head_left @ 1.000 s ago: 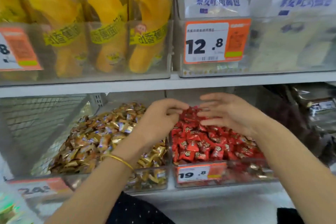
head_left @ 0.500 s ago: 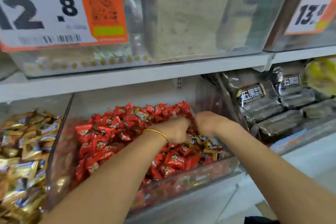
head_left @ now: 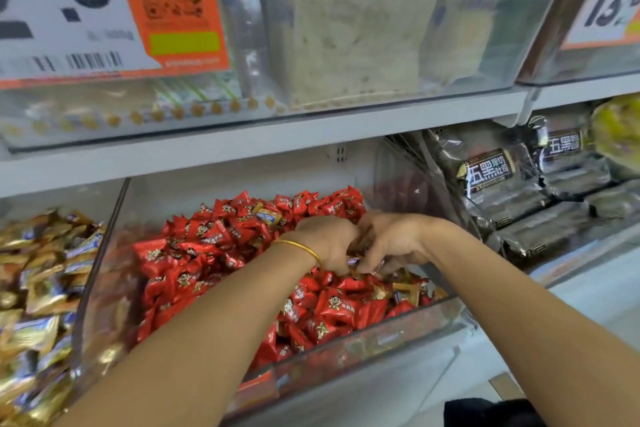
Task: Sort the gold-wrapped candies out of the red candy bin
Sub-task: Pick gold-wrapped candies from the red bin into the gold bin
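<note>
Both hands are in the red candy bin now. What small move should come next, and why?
Probably the right hand should pinch the gold-wrapped candies lying just in front of it, near the front right corner of the red candy bin. They sit loose on top of the red candies, and the left hand is curled close by, perhaps to receive them; what it holds is hidden.

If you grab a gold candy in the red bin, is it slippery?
Probably light: the gold candy is small, resting atop red candies. Its shiny wrapper looks slick, so it may slip. Flattish, it likely won't roll.
</note>
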The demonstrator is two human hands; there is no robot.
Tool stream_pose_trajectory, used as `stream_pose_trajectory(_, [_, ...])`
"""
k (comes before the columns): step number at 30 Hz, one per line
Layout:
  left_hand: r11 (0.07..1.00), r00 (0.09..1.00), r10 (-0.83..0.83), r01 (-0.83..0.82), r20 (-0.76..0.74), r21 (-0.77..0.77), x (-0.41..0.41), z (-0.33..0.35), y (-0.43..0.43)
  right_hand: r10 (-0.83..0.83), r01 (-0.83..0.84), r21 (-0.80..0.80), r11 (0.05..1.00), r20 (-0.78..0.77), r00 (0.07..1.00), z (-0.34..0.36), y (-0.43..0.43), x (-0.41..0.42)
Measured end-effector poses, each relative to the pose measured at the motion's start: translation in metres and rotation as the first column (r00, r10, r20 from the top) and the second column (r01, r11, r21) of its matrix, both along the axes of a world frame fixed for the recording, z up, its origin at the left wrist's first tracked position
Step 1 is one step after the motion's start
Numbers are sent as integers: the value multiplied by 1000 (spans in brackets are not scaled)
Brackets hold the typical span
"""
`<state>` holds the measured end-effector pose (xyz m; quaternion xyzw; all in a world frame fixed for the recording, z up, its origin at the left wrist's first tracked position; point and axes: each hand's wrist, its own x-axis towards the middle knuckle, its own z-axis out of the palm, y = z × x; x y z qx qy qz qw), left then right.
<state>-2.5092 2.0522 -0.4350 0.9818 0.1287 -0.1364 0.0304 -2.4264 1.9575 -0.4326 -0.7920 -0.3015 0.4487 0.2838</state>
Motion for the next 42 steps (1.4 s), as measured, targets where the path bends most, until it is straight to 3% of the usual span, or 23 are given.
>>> stream_pose_trajectory(5, [999,993,21,-16,117,-43,-22,11,1,-93,105,51,993,-200,975,4,-10,-7])
stream_pose_trajectory(11, [963,926,175,-91,334,-254,-62,30,11,-76,254,309,917,-488,869,12,-24,-25])
stream_pose_trajectory(15, [877,823,333,-91,460,-472,-87,36,16,-15,241,421,874,-473,881,16,-17,-44])
stream_pose_trajectory(19, [831,713,451,-115,537,-545,-101,34,21,-47,248,509,824,-375,926,16,-3,-59])
stream_pose_trajectory(24, [687,592,608,-58,529,-724,-103,29,22,-68,322,490,810,-467,882,19,0,-56])
stream_pose_trajectory(29, [590,564,680,-42,468,-806,-102,30,22,-105,500,403,767,-689,717,21,1,-52])
stream_pose_trajectory(34, [550,531,728,-73,434,-832,-101,31,24,-143,669,179,721,-907,396,25,-2,-46])
stream_pose_trajectory(36, [519,508,758,-87,410,-850,-100,30,25,-145,689,130,713,-934,326,25,-4,-43])
stream_pose_trajectory(40, [404,449,828,-63,335,-913,-96,29,26,-193,661,156,734,-885,423,28,-10,-37])
stream_pose_trajectory(42, [340,441,850,-43,288,-939,-94,31,25,-289,661,217,718,-772,567,29,-14,-32])
